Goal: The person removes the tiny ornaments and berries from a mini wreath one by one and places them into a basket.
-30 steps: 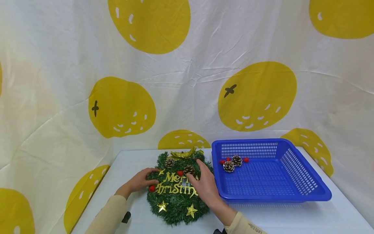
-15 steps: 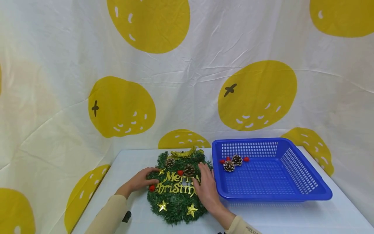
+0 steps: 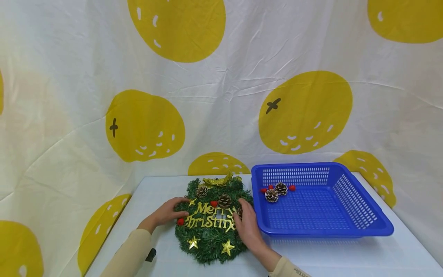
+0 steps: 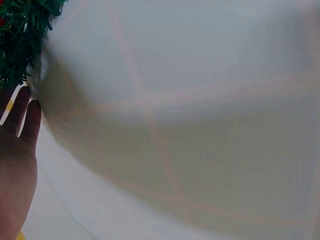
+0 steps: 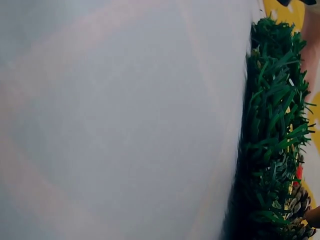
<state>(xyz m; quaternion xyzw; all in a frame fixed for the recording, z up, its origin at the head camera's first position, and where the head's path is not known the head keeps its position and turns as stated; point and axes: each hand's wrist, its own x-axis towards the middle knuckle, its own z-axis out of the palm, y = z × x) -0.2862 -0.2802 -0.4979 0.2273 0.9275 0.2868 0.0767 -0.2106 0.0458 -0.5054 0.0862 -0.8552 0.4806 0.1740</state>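
A green Christmas wreath (image 3: 207, 250) lies on the table, bearing gold "Merry Christmas" lettering (image 3: 207, 222), gold stars (image 3: 227, 248), red berries (image 3: 180, 221) and pine cones (image 3: 224, 201). My left hand (image 3: 165, 212) holds its left edge, thumb and forefinger spread beside a small gold star (image 3: 192, 202); the left wrist view shows those fingers at the greenery (image 4: 20, 45). At the right edge my right hand (image 3: 250, 229) has thumb and fingers around another pine cone (image 3: 240, 212), partly hidden by them. The right wrist view shows a fingertip against a pine cone (image 5: 299, 201).
Right of the wreath stands a blue plastic basket (image 3: 322, 234), close to my right hand. Inside are pine cones (image 3: 271, 195) and red berries (image 3: 292, 188). A gold bow (image 3: 218, 181) tops the wreath. Behind the white table (image 3: 162, 188) hangs a fruit-patterned cloth (image 3: 221, 115).
My right hand has shifted slightly right and down from over the wreath's upper middle to its right edge, where a pine cone now shows between thumb and fingers. The left hand has stayed put.
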